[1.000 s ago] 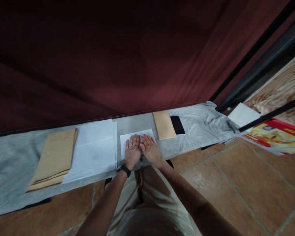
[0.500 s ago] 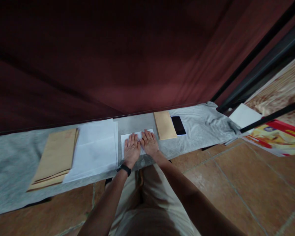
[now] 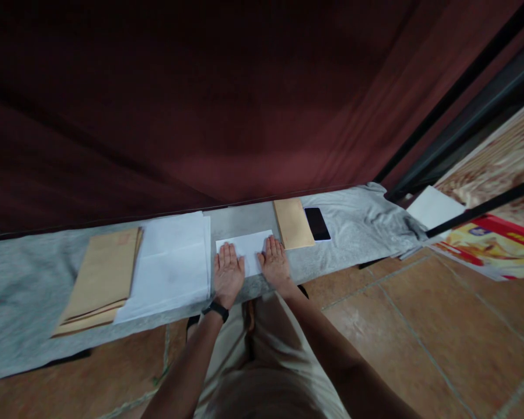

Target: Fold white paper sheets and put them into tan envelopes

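Observation:
A folded sheet of white paper (image 3: pixel 251 250) lies on the grey cloth in front of me. My left hand (image 3: pixel 229 273) rests flat on its left end, fingers stretched out; a black band circles that wrist. On the right end lies my right hand (image 3: pixel 274 262), also flat with the fingers extended. The middle of the paper shows between them. Just right of my right hand is a small stack of brown envelopes (image 3: pixel 293 224). Left of my left hand, a stack of larger white sheets (image 3: pixel 170 262) lies flat.
Brown envelopes (image 3: pixel 102 273) lie in a pile at the left, touching the white sheets. A dark-screened phone (image 3: pixel 317 224) sits beyond the small envelopes. The grey cloth (image 3: pixel 362 218) covers a narrow surface along a dark red curtain (image 3: pixel 244 116). A printed box (image 3: pixel 493 241) stands at the right.
My hands have slid apart over the folded paper, the left one leftward and the right one rightward, uncovering its middle. The paper stays in about the same place.

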Tool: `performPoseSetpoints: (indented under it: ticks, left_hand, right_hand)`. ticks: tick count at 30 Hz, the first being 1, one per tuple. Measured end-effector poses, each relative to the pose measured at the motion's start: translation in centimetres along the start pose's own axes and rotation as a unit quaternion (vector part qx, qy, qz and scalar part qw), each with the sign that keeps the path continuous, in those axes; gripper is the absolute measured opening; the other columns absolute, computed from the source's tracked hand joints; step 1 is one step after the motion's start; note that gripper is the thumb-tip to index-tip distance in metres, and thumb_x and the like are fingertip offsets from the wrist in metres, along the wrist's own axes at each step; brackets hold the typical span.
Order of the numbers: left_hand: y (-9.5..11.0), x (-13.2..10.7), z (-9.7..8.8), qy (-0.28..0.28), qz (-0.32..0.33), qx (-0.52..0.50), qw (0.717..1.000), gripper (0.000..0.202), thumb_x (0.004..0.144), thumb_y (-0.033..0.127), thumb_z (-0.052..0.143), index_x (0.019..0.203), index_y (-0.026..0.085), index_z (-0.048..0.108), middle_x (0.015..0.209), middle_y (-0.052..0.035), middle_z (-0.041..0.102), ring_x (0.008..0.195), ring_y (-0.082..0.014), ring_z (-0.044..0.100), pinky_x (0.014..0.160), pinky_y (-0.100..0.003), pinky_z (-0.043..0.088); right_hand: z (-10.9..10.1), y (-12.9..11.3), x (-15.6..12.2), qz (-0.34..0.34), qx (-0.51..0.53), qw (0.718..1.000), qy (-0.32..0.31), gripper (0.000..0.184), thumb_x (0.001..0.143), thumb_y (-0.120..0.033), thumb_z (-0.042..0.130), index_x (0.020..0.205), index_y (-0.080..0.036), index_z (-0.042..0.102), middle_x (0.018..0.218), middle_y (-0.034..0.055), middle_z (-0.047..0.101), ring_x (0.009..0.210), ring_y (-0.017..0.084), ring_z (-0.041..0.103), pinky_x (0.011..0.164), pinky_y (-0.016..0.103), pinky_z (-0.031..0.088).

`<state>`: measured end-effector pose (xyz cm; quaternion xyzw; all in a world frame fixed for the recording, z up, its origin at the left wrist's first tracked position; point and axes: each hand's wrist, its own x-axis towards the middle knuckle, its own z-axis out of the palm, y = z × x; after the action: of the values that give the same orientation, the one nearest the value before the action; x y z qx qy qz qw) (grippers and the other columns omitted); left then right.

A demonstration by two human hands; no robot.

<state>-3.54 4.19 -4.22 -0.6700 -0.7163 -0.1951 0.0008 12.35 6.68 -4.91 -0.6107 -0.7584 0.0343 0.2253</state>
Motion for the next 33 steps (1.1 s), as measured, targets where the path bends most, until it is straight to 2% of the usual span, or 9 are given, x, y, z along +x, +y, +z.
performPoseSetpoints:
  ticks: [6, 10, 16, 18, 22, 25, 27, 31, 33]
  left_hand:
    - [-0.2, -2.0, -0.9, 0.004, 0.012, -0.016, 1.000, 0.066, 0.101, 0.040, 0.031, 0.153, 0.000, 0.033, 0.160, -0.0247, 0.031, 0.153, -0.0317, 0.025, 0.123, -0.055, 0.022]
    - [-0.4, -3.9, -1.5, -0.003, 0.031, -0.018, 0.999, 0.065, 0.102, 0.042, 0.032, 0.153, 0.003, 0.036, 0.159, -0.0238, 0.035, 0.152, -0.0324, 0.027, 0.123, -0.055, 0.023]
    - [-0.1, -5.8, -1.9, 0.006, 0.051, -0.009, 0.999, 0.063, 0.102, 0.042, 0.033, 0.152, 0.004, 0.037, 0.158, -0.0242, 0.037, 0.151, -0.0331, 0.028, 0.122, -0.056, 0.025]
    - [0.0, -6.1, -1.9, 0.011, 0.050, -0.012, 0.999, 0.062, 0.102, 0.042, 0.033, 0.153, 0.006, 0.037, 0.158, -0.0238, 0.037, 0.151, -0.0330, 0.028, 0.122, -0.056, 0.025]
    - [0.0, -6.1, -2.0, 0.007, 0.053, -0.021, 0.998, 0.063, 0.102, 0.043, 0.034, 0.151, 0.005, 0.039, 0.158, -0.0240, 0.038, 0.151, -0.0333, 0.029, 0.122, -0.055, 0.025]
    - [0.1, -6.0, -2.4, -0.005, 0.048, -0.023, 0.999, 0.063, 0.101, 0.044, 0.035, 0.151, 0.005, 0.040, 0.158, -0.0243, 0.037, 0.151, -0.0337, 0.028, 0.122, -0.055, 0.024]
    - [0.4, -5.9, -2.8, -0.012, 0.045, -0.021, 0.999, 0.063, 0.100, 0.044, 0.037, 0.152, 0.008, 0.039, 0.159, -0.0224, 0.036, 0.152, -0.0337, 0.028, 0.122, -0.056, 0.024]
    - [2.6, -5.1, -4.6, -0.014, 0.061, -0.039, 0.997, 0.064, 0.099, 0.041, 0.040, 0.158, 0.017, 0.029, 0.163, -0.0154, 0.033, 0.152, -0.0299, 0.027, 0.123, -0.052, 0.024]
    - [4.1, -4.4, -5.8, 0.001, 0.059, -0.074, 0.995, 0.068, 0.099, 0.042, 0.042, 0.159, 0.014, 0.024, 0.163, -0.0166, 0.032, 0.152, -0.0297, 0.029, 0.122, -0.050, 0.028]
  right_hand:
    - [-1.2, 0.0, -2.8, 0.006, 0.002, 1.000, 0.008, 0.057, 0.104, -0.032, 0.040, 0.151, -0.001, 0.038, 0.157, 0.0226, 0.041, 0.145, 0.031, 0.037, 0.117, 0.048, 0.032]
    - [-2.7, 0.3, -4.3, 0.049, -0.009, 0.999, 0.002, 0.056, 0.102, -0.031, 0.043, 0.151, -0.004, 0.039, 0.152, 0.0229, 0.046, 0.136, 0.033, 0.045, 0.110, 0.049, 0.037]
    - [-4.6, 0.6, -3.4, 0.116, -0.008, 0.993, -0.035, 0.052, 0.097, -0.028, 0.049, 0.143, -0.004, 0.049, 0.122, 0.0229, 0.064, 0.110, 0.033, 0.059, 0.096, 0.046, 0.046]
    - [-4.7, 0.7, -2.7, 0.140, 0.022, 0.989, -0.030, 0.046, 0.094, -0.027, 0.052, 0.135, -0.005, 0.056, 0.113, 0.0218, 0.067, 0.105, 0.032, 0.061, 0.092, 0.043, 0.047]
    - [-4.7, 1.4, -1.5, 0.196, 0.166, 0.966, -0.030, 0.025, 0.087, -0.023, 0.057, 0.107, -0.012, 0.066, 0.098, 0.0163, 0.070, 0.094, 0.028, 0.064, 0.084, 0.037, 0.048]
    - [-5.1, 1.8, -1.1, 0.199, 0.236, 0.950, -0.047, 0.010, 0.084, -0.025, 0.059, 0.082, -0.018, 0.066, 0.072, 0.0050, 0.066, 0.072, 0.021, 0.063, 0.067, 0.029, 0.046]
    - [-5.7, 1.7, -0.9, 0.185, 0.264, 0.945, -0.052, 0.017, 0.084, -0.030, 0.059, 0.070, -0.021, 0.061, 0.058, -0.0018, 0.057, 0.059, 0.017, 0.057, 0.057, 0.025, 0.041]
    - [-8.4, 0.2, -0.3, 0.156, 0.309, 0.937, -0.032, 0.025, 0.087, -0.039, 0.055, 0.070, -0.022, 0.060, 0.055, -0.0056, 0.050, 0.055, 0.013, 0.050, 0.053, 0.023, 0.036]
    - [-10.5, -1.1, 0.1, 0.122, 0.353, 0.927, -0.018, 0.024, 0.089, -0.041, 0.054, 0.078, -0.021, 0.063, 0.060, -0.0050, 0.055, 0.057, 0.013, 0.051, 0.055, 0.023, 0.037]
